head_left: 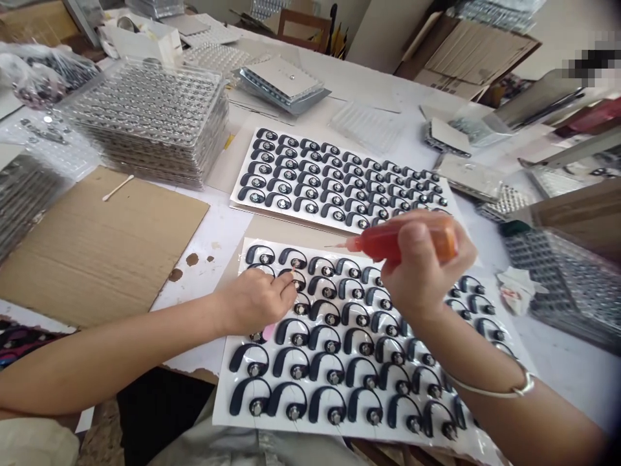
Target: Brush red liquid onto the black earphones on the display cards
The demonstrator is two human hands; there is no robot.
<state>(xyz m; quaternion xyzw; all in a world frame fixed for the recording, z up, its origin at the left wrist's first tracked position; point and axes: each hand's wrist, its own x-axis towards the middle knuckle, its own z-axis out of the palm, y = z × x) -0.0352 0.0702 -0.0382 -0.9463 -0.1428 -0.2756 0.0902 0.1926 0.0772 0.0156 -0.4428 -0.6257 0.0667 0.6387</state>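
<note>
In my right hand (420, 278) is a small squeeze bottle (373, 243) of red-orange liquid with a thin needle tip. It is tilted sideways, its tip pointing left above the near sheet. My left hand (259, 298) rests over the upper left of that white sheet (228, 395), fingers curled together at one of the pieces. What its fingertips may pinch is too small to make out. Rows of black ear-hook-shaped pieces (327, 310), each with a round shiny part at one end, cover the sheet. A bit of pink (268, 332) shows below my left hand.
Behind lies a second sheet of the same pieces (310, 168). A tall stack of clear trays (155, 123) stands at the back left. On brown cardboard (97, 252) lies a cotton swab (118, 188). A crumpled tissue (518, 289) and more trays (567, 285) are at the right.
</note>
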